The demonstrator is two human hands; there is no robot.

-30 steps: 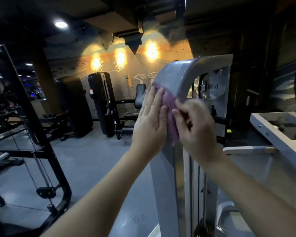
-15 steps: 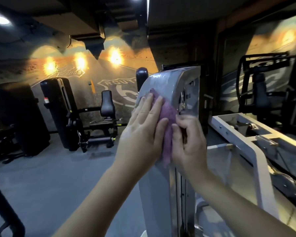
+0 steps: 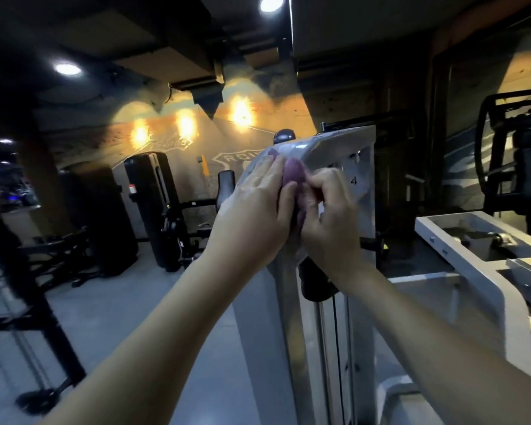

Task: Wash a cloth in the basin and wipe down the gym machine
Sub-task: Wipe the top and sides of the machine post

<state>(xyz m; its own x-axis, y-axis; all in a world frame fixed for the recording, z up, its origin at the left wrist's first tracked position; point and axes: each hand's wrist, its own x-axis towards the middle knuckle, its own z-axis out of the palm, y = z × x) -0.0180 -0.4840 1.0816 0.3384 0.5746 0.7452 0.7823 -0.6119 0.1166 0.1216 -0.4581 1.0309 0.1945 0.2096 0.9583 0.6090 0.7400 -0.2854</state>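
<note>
Since no basin shows anywhere in the head view and the cloth is already against the machine, I judge the washing step finished and the wiping step under way. Nearest the camera, two bare forearms reach up and forward to the top of the machine. The left hand (image 3: 255, 210) lies flat, fingers straight, pressing the crumpled purple cloth (image 3: 293, 179) against the curved corner of the tall grey metal gym machine frame (image 3: 325, 154). The right hand (image 3: 328, 216) has its fingers curled and pinches the cloth's right edge, bunching it. The cloth sits between the two hands, high on the frame's rounded shoulder, with a short tail hanging below them.

How much of the frame has been wiped I cannot tell; the shoulder has a glossy sheen, but that may be only light. The long upright column below the hands, its guide rods and the black round part (image 3: 314, 282) just under the right wrist are all away from the cloth at this moment and would likely need passes. To the right stands a white boxy metal arm (image 3: 460, 256) of the same or a neighbouring machine, apart from the cloth.

Farther off, on the grey floor, stand a black padded seat machine (image 3: 154, 207) and a black cable rack (image 3: 22, 271) at left, before a lamp-lit painted wall (image 3: 184, 130).
</note>
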